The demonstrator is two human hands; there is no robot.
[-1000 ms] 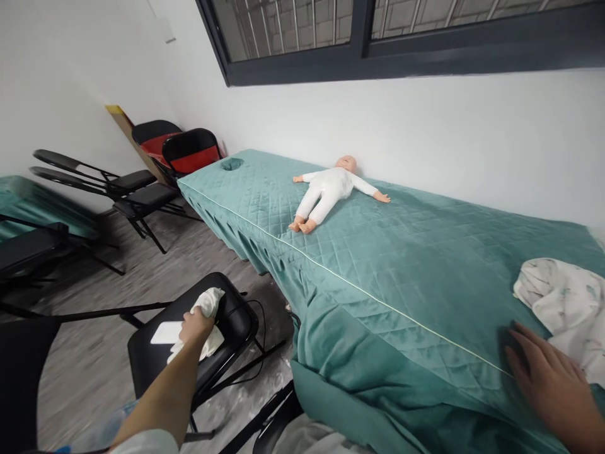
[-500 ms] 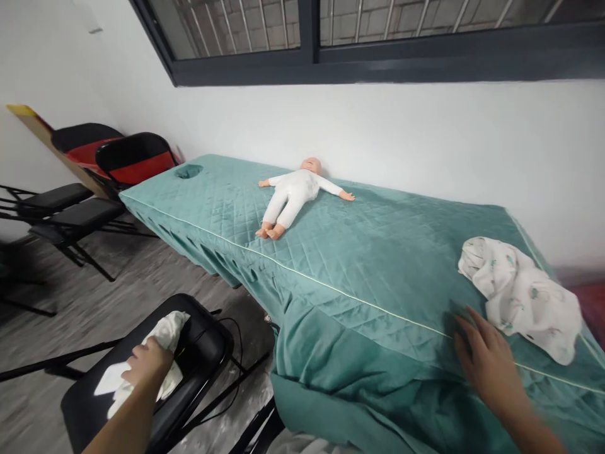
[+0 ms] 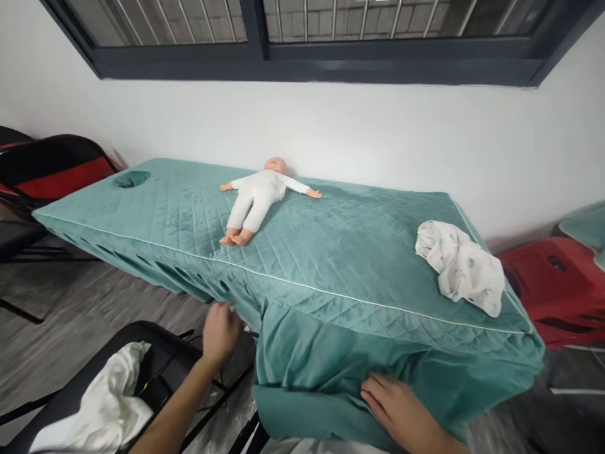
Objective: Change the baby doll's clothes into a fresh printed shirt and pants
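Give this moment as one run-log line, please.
left hand: near black chair; right hand: on green cover; doll: lying on cover; printed cloth: on cover; white cloth: on chair

Clock read from the wearer's seat, 12 straight ahead.
- Bed (image 3: pixel 345 249): crosswise from 10 to 2, long side along the wall (image 3: pixel 359 132).
- Window (image 3: pixel 321 66): 12, in the wall, behind the bed.
- Doll (image 3: pixel 259 195): just left of 12, on the bed, head toward the wall, feet toward the wearer.
- Hole (image 3: pixel 132 180): 11, in the bed's left end.
- Blanket (image 3: pixel 460 268): 1, on the bed's right end.
- Bed skirt (image 3: pixel 326 353): 12, hanging at the near side; right hand (image 3: pixel 401 407) on it, at 2.
- Near chair (image 3: pixel 155 372): 10, before the bed; cloth (image 3: pixel 106 403) on its seat.
- Stool (image 3: pixel 560 287): 2, beyond the bed's right end.
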